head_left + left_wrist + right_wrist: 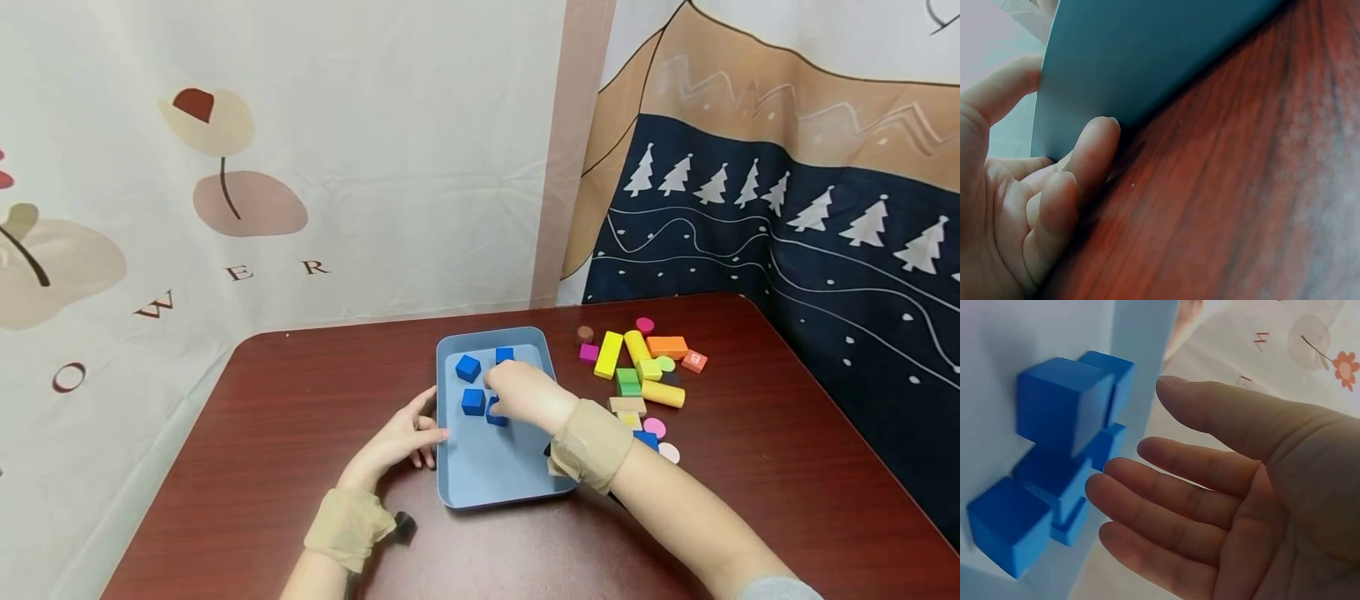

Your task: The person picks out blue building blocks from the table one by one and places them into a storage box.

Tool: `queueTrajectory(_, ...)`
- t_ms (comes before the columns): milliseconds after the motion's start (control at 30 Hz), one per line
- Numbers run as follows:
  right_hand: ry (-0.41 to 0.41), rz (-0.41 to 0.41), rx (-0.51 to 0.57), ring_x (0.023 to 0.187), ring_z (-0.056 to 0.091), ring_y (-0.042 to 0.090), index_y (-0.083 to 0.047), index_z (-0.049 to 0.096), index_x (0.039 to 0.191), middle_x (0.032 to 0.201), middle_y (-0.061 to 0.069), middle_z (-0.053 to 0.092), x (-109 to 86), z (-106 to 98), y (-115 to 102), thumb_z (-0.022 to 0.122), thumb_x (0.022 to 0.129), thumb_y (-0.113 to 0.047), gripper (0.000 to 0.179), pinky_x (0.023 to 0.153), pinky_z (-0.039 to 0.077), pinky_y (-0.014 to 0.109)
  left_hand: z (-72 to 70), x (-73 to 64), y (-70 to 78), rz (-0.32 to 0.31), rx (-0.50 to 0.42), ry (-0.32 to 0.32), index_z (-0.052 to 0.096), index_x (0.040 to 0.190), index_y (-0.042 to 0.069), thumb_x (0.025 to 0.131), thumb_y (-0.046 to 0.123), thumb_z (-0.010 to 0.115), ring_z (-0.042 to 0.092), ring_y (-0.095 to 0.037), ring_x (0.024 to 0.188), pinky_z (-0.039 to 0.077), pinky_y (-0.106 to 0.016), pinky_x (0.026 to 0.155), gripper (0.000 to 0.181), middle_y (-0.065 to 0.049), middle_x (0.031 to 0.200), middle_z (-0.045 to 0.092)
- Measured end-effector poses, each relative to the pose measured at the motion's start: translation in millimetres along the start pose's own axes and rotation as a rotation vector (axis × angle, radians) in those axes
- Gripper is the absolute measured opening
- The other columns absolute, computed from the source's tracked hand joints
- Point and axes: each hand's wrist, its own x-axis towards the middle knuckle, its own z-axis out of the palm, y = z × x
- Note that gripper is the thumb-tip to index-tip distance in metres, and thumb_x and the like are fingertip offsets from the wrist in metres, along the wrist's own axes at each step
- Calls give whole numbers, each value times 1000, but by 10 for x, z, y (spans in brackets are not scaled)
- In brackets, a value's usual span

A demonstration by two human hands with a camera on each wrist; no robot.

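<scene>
A grey-blue tray [517, 475] lies on the table and holds several blue cubes [473, 402] in its far half. Over the cubes is my right hand [528, 396], its thumb and fingers apart with nothing between them in the right wrist view. In that view the nearest blue cube [1063, 403] sits in front of the fingertips. My left hand [405, 437] holds the tray's left side, the thumb over the rim and the other fingers outside. The left wrist view shows fingertips [1100, 140] against the tray's outer wall. The right hand hides part of the cubes in the head view.
Right of the tray lies a loose group of coloured blocks, among them a yellow cylinder [663, 394], an orange block [667, 347], a green block [627, 382] and a pink disc [655, 428]. Patterned curtains [420, 167] stand behind the brown table [300, 433].
</scene>
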Motion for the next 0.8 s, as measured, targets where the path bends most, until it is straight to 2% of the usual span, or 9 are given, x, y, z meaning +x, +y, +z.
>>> queueTrajectory(167, 15, -12, -12, 74, 56, 17, -4, 70, 110, 87, 4, 66, -75, -117, -5, 74, 86, -16, 28, 76, 54, 32, -13, 23, -35, -2, 3, -1, 11, 150, -3, 91, 9, 65, 62, -30, 52, 47, -30, 44, 81, -14, 75, 65)
queueTrajectory(400, 39, -4, -30, 81, 61, 17, -6, 70, 110, 97, 6, 69, -202, -257, 86, 71, 88, -18, 25, 76, 55, 31, -38, 137, -302, -10, 8, 15, 10, 152, 3, 91, 13, 66, 61, -29, 51, 46, -30, 43, 84, -12, 75, 65)
queueTrajectory(500, 71, 17, -5, 80, 62, 16, -7, 71, 108, 98, 6, 69, -271, -304, 152, 69, 90, -18, 21, 73, 55, 31, -44, 139, -333, -9, 13, 21, 10, 153, 5, 91, 14, 66, 61, -26, 50, 47, -30, 43, 84, -11, 75, 66)
queueTrajectory(567, 100, 17, 8, 76, 61, 17, -6, 71, 106, 95, 6, 69, -320, -334, 196, 68, 90, -16, 19, 70, 55, 29, -43, 126, -316, -7, 13, 22, 10, 152, 4, 91, 14, 66, 61, -25, 50, 47, -30, 43, 84, -11, 75, 66)
queueTrajectory(800, 176, 3, 20, 71, 59, 17, -5, 72, 97, 86, 5, 68, -484, -441, 308, 66, 90, -11, 11, 70, 54, 29, -12, 15, -69, 14, -1, 3, 12, 150, -4, 91, 7, 64, 61, -28, 51, 47, -30, 44, 79, -14, 74, 65)
